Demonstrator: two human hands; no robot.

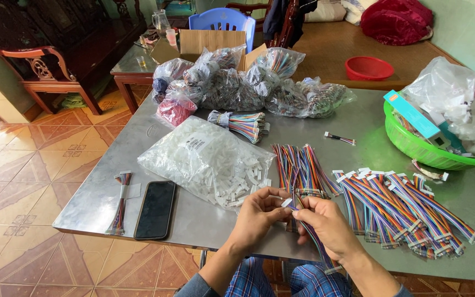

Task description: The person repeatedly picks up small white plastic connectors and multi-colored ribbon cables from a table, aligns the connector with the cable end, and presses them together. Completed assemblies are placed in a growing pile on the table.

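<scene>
at the near edge of the grey metal table (325, 115), the left hand (257, 217) and right hand (325, 223) meet over one multicoloured ribbon cable (310, 231). the left fingers are curled closed, thumb and forefinger pinching the small white connector (287, 203) at the cable's upper end; the right hand's fingers are closed loosely round the wires just below it, and the rest of the cable trails down past the table edge toward the lap. the cable looks very light and limp, so it would droop wherever it is not held; the hard plastic connector seems the surest place to grip, since the thin wires could slide or kink under a pinch. just beyond the hands lies a loose pile of unfinished cables (300, 168), to the right a fan of finished cables (408, 212), and to the left a clear bag of white connectors (204, 159) and a black phone (155, 209).
</scene>
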